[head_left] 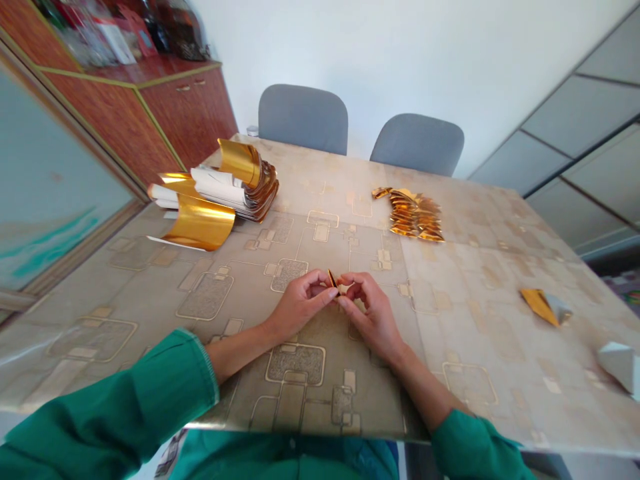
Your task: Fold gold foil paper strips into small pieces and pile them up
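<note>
Between my two hands, over the near middle of the table, is a small narrow piece of folded gold foil paper [333,279]. My left hand [306,294] pinches it between thumb and fingers. From the other side my right hand [369,308] has its thumb and fingertips closed at the paper's lower edge. The fingers hide most of the piece, so its full shape does not show. Farther off to the right lies a group of folded gold pieces [416,215] in rows. To the left is a stack of curled gold paper sheets [240,175] with white backs.
A patterned cover lies over the table [300,413]. A gold and grey paper piece [542,307] and a pale one [620,365] lie at the right. Two grey chairs [303,117] stand at the far side, with a reddish cabinet [185,110] at the left.
</note>
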`<state>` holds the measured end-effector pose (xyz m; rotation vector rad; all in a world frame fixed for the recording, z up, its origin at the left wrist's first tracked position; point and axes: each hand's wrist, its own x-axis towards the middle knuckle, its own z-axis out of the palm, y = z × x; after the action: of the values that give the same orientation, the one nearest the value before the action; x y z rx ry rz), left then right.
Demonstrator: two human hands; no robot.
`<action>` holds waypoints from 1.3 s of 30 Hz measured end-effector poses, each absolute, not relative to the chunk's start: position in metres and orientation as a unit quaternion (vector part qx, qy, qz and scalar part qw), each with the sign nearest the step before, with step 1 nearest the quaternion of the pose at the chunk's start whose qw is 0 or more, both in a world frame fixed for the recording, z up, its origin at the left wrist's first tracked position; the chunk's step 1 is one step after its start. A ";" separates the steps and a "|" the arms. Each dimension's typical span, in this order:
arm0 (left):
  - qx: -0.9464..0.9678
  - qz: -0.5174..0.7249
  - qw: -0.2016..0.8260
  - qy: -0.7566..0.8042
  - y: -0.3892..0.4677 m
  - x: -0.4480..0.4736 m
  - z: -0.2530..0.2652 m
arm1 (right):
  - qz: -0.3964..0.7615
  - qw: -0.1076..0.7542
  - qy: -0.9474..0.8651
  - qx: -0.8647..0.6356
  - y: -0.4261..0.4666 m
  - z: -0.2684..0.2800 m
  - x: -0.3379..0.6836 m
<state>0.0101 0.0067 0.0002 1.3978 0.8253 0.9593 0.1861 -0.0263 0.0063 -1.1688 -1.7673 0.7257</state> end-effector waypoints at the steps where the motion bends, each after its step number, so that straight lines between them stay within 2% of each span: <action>1: 0.601 0.412 0.586 0.355 0.006 0.010 0.001 | 0.283 0.437 -0.712 -0.471 -0.026 0.006 0.186; 8: 0.610 0.402 0.559 0.391 -0.001 0.014 0.002 | 0.178 0.390 -0.754 -0.498 -0.028 0.003 0.183; 14: 0.610 0.404 0.546 0.409 -0.004 0.019 0.002 | 0.140 0.340 -0.756 -0.542 -0.031 0.001 0.175; 22: 0.603 0.383 0.550 0.432 0.000 0.014 -0.001 | 0.130 0.339 -0.753 -0.549 -0.028 -0.004 0.177; 30: 0.641 0.385 0.482 0.457 0.007 0.012 -0.005 | 0.118 0.370 -0.752 -0.532 -0.026 -0.003 0.177; 35: 0.591 0.397 0.522 0.470 0.006 0.013 -0.003 | 0.141 0.401 -0.707 -0.565 -0.023 -0.003 0.178; 39: 0.548 0.421 0.543 0.477 0.005 0.014 0.000 | 0.207 0.385 -0.674 -0.595 -0.023 -0.005 0.180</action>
<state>0.0140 0.0052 -0.0002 1.3024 1.1326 0.9998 0.1803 -0.0228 -0.0053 -1.5159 -1.7174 0.5272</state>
